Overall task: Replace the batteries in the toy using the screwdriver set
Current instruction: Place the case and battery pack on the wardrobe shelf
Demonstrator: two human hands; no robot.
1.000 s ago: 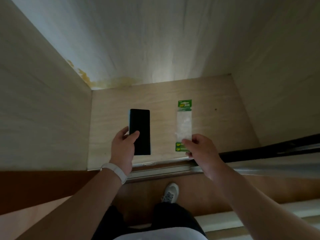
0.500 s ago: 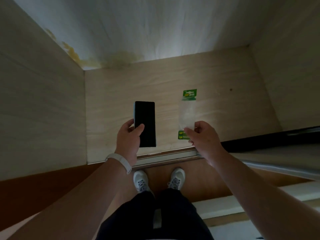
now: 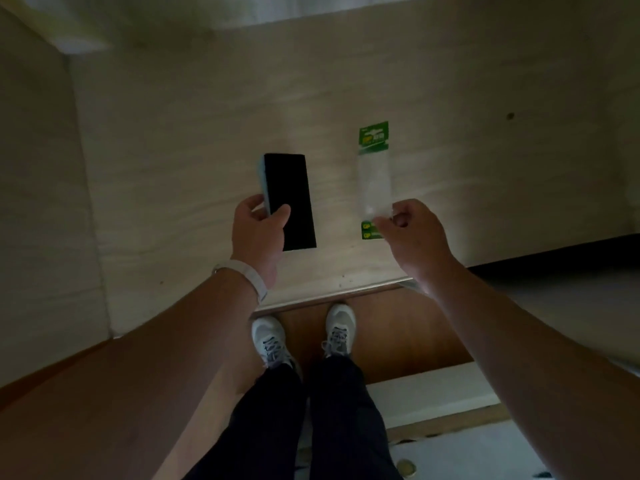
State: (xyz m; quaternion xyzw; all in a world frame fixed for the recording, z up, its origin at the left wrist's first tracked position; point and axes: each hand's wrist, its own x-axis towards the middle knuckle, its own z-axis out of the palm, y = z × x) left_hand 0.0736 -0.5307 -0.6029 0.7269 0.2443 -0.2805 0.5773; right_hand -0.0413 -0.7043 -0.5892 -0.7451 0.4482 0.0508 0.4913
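Head camera, looking steeply down: the step in hand looks like gathering supplies, not yet any work on the toy, which is nowhere in view. The left hand [image 3: 258, 233] grips a flat black case [image 3: 291, 199], thumb across its dark face and fingers wrapped round its edge; by shape it is probably the screwdriver set, though no marking confirms that. The right hand [image 3: 414, 233] pinches the lower end of a clear battery pack [image 3: 374, 174] with green card ends, its other fingers curled. Both things sit over the pale wood panel [image 3: 194, 150], close to its near edge, the pack further toward its right side; whether they touch the panel I cannot tell. The next move probably calls for carrying both to the toy, keeping a firm hold on the thin, floppy pack.
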